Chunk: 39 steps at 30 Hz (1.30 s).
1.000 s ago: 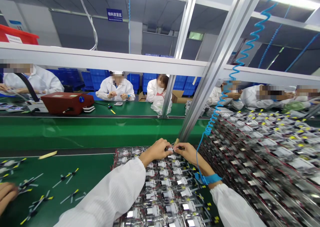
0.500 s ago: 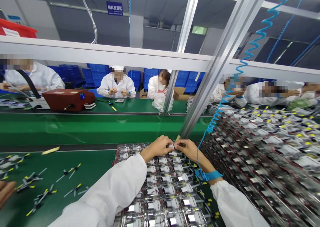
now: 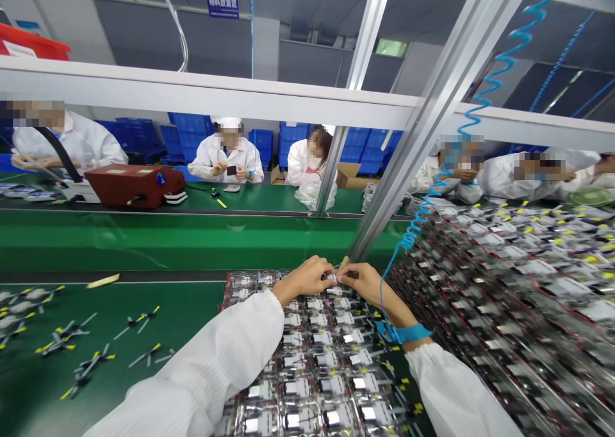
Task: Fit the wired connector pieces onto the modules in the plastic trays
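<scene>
Hands meet at the near block of modules: my left hand (image 3: pixel 302 279) and right hand (image 3: pixel 366 284) come in from either side, fingers curled and pressed together, pinching a small silver-and-white piece (image 3: pixel 331 277) at the block's far edge. A pale sliver (image 3: pixel 344 261) pokes up just past the fingertips; on this feed I can't tell what it is or which hand has it.

The piece sits directly above rows of foil-faced modules (image 3: pixel 312 354) with thin red and dark leads and yellow tabs. The risk I'm watching for is a snag: the leads cross closely, so a sideways tug could catch a neighbouring module or pull a row out of line. The blue coiled cord (image 3: pixel 408 238) from the wrist strap (image 3: pixel 403 333) could also drag across the rows.

Left of my hands, loose dark pieces with yellow tips (image 3: pixel 62 331) lie on the green tabletop (image 3: pixel 163 299). Past that run a green conveyor belt (image 3: pixel 144 245) and, farther off, a co-worker in a white smock (image 3: pixel 225 158) beside a red box (image 3: pixel 134 186).
</scene>
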{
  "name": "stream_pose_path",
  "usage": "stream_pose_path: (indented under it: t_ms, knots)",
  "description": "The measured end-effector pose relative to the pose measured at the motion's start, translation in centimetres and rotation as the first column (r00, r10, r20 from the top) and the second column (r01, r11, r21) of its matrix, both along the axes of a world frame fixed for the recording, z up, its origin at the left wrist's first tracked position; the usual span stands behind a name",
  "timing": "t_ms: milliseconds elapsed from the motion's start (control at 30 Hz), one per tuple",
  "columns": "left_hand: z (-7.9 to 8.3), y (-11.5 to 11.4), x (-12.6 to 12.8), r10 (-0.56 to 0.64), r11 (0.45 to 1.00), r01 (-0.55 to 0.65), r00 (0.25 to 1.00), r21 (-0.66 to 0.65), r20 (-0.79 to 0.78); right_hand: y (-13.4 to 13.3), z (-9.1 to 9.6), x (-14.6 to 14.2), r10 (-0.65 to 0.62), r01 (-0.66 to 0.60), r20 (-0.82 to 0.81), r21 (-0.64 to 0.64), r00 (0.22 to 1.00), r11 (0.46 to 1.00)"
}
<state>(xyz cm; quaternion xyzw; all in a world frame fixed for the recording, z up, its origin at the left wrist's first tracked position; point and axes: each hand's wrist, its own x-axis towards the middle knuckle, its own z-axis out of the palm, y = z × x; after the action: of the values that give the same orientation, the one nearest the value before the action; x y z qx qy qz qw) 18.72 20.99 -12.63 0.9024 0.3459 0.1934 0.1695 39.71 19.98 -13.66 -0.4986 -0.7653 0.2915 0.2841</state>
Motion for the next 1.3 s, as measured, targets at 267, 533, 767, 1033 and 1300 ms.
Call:
stream_pose_path:
  t_ms: [267,533,767,1033,1300]
  knots:
    - [0.2,0.0,0.0,0.016,1.000,-0.016,1.000,-0.002,-0.015,0.1,-0.2,0.0,-0.023,0.023,0.015,0.025,1.000,0.999]
    - [-0.4,0.4,0.1,0.003,1.000,-0.004,1.000,-0.026,-0.006,-0.2,0.3,0.0,-0.019,0.017,0.047,0.044,0.999,0.999]
    - [0.3,-0.3,0.1,0.031,0.999,-0.031,0.999,-0.041,-0.011,-0.5,1.2,-0.2,-0.036,0.033,0.019,0.111,0.999,0.993]
    - [0.7,0.3,0.0,0.061,0.996,-0.063,0.997,-0.058,-0.039,-6.9,6.5,5.7,-0.228,0.215,0.028,0.238,0.973,0.947]
    - [4.1,-1.1,-2.0,0.046,0.999,-0.042,0.990,0.035,-0.133,-19.8,8.4,12.0,-0.389,0.303,0.117,0.442,0.914,0.844]
